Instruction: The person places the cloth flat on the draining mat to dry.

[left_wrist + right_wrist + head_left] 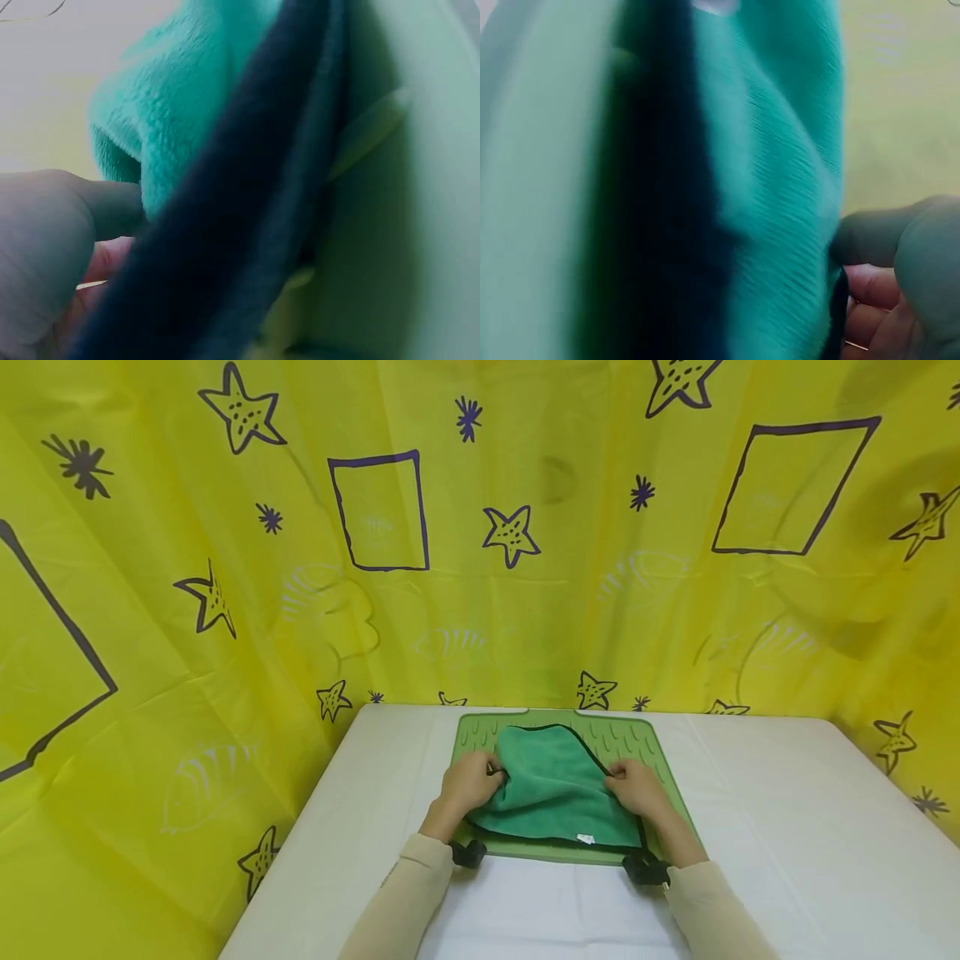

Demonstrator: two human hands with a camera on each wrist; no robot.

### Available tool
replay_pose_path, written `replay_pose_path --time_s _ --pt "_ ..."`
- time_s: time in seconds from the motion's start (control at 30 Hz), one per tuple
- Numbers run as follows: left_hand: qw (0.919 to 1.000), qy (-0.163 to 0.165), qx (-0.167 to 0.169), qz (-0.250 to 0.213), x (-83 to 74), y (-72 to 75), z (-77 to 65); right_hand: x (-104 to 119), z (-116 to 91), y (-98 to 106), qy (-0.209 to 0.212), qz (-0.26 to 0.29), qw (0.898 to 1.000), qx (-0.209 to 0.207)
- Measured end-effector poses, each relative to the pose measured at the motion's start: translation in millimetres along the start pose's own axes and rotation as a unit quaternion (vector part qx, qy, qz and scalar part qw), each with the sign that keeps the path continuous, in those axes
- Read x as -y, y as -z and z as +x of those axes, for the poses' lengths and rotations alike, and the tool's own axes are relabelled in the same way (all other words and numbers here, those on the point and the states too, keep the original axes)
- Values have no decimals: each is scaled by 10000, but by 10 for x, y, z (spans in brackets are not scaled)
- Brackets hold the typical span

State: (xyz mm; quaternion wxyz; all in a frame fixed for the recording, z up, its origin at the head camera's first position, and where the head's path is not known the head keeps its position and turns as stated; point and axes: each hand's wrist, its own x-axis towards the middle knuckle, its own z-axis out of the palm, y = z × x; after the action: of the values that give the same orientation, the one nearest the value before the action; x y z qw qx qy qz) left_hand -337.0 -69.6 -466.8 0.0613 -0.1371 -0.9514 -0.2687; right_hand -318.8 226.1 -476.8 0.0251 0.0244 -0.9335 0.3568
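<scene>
A green cloth [555, 785] with a dark edging and a small white tag lies spread and wrinkled over a light green mat [675, 793]. My left hand [472, 781] pinches the cloth's left edge, where folds gather at the fingers. On the opposite side, my right hand [636, 787] pinches the right edge between thumb and fingers. The left wrist view shows the fuzzy cloth [176, 97] bunched at the thumb, with the blurred dark edging crossing in front. In the right wrist view, the cloth [780, 187] hangs in folds beside the thumb.
The mat lies on a white-covered table [772, 827]. A yellow curtain [555, 627] printed with stars and squares surrounds the table's back and sides. Dark wrist devices [647, 867] sit below both hands, near the mat's front edge.
</scene>
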Motion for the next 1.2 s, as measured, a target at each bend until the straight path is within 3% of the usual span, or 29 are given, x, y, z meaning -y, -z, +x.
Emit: replay_pose_path --time_s 0.27,0.43,0.53,0.7,0.8,0.9,1.03,1.2 --pt "9971 488 -406 -413 85 157 33 -79 -56 393 -347 263 9990 114" --pt "9943 833 -345 -573 148 254 36 -134 -106 569 -269 580 9961 601" --pt "9940 924 -126 -577 180 291 31 -163 -132 610 -215 637 9935 914" --pt "9922 897 764 -408 200 312 7 -207 -153 590 -155 606 9851 1600" --pt "9912 781 1026 -306 188 303 -13 -223 -150 564 -141 584 9803 1880" --pt "9939 645 860 -262 163 269 -14 -224 -127 537 -142 458 9841 1708" --pt "9967 542 564 -213 113 184 0 -197 -80 457 -203 180 9947 989" --pt "9977 579 349 -56 52 95 6 -145 -40 308 -360 -20 9987 363"
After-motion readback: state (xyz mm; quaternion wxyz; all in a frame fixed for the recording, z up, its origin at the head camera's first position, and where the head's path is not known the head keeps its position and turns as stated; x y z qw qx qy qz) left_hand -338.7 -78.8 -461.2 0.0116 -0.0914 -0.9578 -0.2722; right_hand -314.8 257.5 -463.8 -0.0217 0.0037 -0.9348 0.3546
